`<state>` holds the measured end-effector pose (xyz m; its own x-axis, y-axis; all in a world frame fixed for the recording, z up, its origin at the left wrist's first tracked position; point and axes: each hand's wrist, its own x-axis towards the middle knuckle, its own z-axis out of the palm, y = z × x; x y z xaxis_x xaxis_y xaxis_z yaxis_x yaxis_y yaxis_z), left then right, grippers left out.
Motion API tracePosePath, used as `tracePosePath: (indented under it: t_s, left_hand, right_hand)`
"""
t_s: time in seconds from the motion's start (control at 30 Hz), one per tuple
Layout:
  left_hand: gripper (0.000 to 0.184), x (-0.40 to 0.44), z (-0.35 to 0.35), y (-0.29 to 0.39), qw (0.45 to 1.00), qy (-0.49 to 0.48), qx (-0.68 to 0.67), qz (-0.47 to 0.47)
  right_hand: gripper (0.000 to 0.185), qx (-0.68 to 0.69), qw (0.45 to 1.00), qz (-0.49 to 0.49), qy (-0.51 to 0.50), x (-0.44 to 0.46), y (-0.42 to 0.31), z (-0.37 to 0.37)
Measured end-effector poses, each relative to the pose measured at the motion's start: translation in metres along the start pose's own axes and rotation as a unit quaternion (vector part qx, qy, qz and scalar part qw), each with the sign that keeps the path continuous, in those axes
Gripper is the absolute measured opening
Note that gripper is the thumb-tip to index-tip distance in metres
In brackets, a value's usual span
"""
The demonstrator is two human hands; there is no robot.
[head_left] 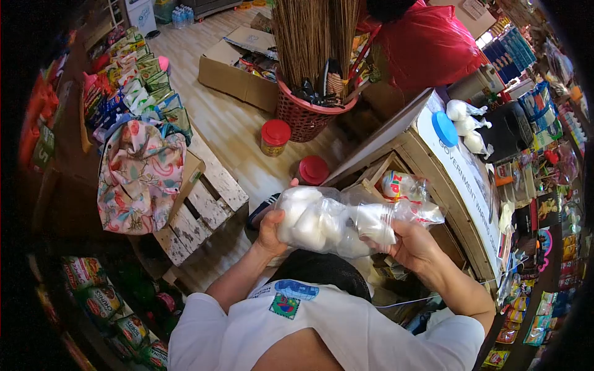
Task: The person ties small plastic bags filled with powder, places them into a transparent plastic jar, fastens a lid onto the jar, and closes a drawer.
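While the left hand [270, 234] grasps one end of a clear jar [339, 224], the right hand [413, 246] grips the other, and white bundles [307, 222] sit inside, between the two hands' fingers.

Look beyond the plastic bundle [312, 219], off to its left: there's a lane of floor [226, 127] your left hand [270, 230] can pass over, the slatted bench [230, 191] blocking its left edge. Straight beyond the bundle, two red-lidded tubs [275, 139] crowd low, then the broom basket [309, 120] rises tall! Right of the bundle, the white-topped counter [458, 167] walls you off.
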<state>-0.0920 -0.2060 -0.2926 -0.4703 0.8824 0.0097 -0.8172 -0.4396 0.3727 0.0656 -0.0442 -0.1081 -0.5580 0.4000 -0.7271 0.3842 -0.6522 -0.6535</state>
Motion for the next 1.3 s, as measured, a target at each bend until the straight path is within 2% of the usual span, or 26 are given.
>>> tracePosePath:
  t_s: [0.13, 0.23, 0.33, 0.37, 0.47, 0.5, 0.53, 0.57, 0.6, 0.7, 0.8, 0.9, 1.0, 1.1, 1.2, 1.3]
  left_hand:
    - [0.091, -0.002, -0.005, -0.002, 1.0, 0.006, 0.001, 0.006]
    - [0.09, -0.003, -0.004, 0.001, 1.0, -0.001, -0.023, -0.001]
    - [0.089, -0.002, -0.005, 0.005, 0.999, -0.006, -0.027, -0.02]
    - [0.089, -0.003, -0.005, 0.005, 0.999, -0.006, -0.023, -0.029]
    - [0.088, 0.0, -0.005, 0.0, 0.995, -0.003, -0.076, -0.07]
    - [0.088, 0.001, -0.005, -0.001, 0.994, -0.006, -0.085, -0.069]
    - [0.087, 0.001, -0.004, -0.002, 0.993, -0.009, -0.095, -0.066]
    - [0.087, 0.002, -0.004, -0.003, 0.992, -0.011, -0.105, -0.063]
    - [0.086, 0.001, -0.005, -0.003, 0.992, -0.009, -0.112, -0.057]
    - [0.084, 0.002, -0.01, -0.006, 0.991, -0.002, -0.124, -0.047]
    - [0.082, 0.004, -0.015, -0.007, 0.992, 0.002, -0.115, -0.05]
    - [0.082, 0.005, -0.012, -0.006, 0.993, -0.007, -0.1, -0.055]
    - [0.082, 0.002, -0.007, -0.007, 0.993, -0.003, -0.095, -0.063]
    - [0.079, 0.0, 0.01, -0.01, 0.993, 0.001, -0.088, -0.073]
    - [0.076, -0.001, 0.011, -0.017, 0.994, -0.033, -0.083, -0.07]
    - [0.073, 0.002, 0.003, -0.023, 0.991, -0.066, -0.083, -0.078]
  right_hand:
    - [0.039, 0.025, 1.0, 0.001, 0.001, 0.007, 0.003, 0.011]
    - [0.04, 0.055, 0.995, 0.027, -0.082, 0.015, 0.003, 0.005]
    - [0.04, -0.028, 0.972, 0.104, -0.208, 0.015, 0.003, -0.004]
    - [0.042, -0.059, 0.963, 0.101, -0.243, 0.015, 0.006, -0.007]
    - [0.046, -0.156, 0.946, 0.086, -0.271, 0.017, 0.015, -0.004]
    - [0.039, -0.247, 0.93, 0.063, -0.263, 0.021, 0.017, -0.008]
    - [0.038, -0.384, 0.879, -0.026, -0.281, 0.019, 0.015, -0.011]
    - [0.037, -0.509, 0.801, -0.113, -0.293, 0.015, 0.01, -0.012]
    - [0.036, -0.619, 0.7, -0.197, -0.296, 0.01, 0.006, -0.013]
    - [0.039, -0.678, 0.669, -0.212, -0.219, -0.007, -0.005, -0.017]
    - [0.048, -0.699, 0.448, -0.529, -0.178, 0.002, 0.002, -0.027]
    - [0.05, -0.734, 0.327, -0.576, -0.151, 0.004, 0.0, -0.019]
    - [0.056, -0.761, 0.373, -0.521, -0.098, 0.013, 0.009, -0.014]
    - [0.058, -0.798, 0.349, -0.48, -0.104, 0.02, 0.015, -0.011]
    - [0.049, -0.823, 0.265, -0.478, -0.153, 0.026, 0.017, -0.013]
    - [0.043, -0.804, 0.218, -0.536, -0.138, 0.025, 0.016, -0.012]
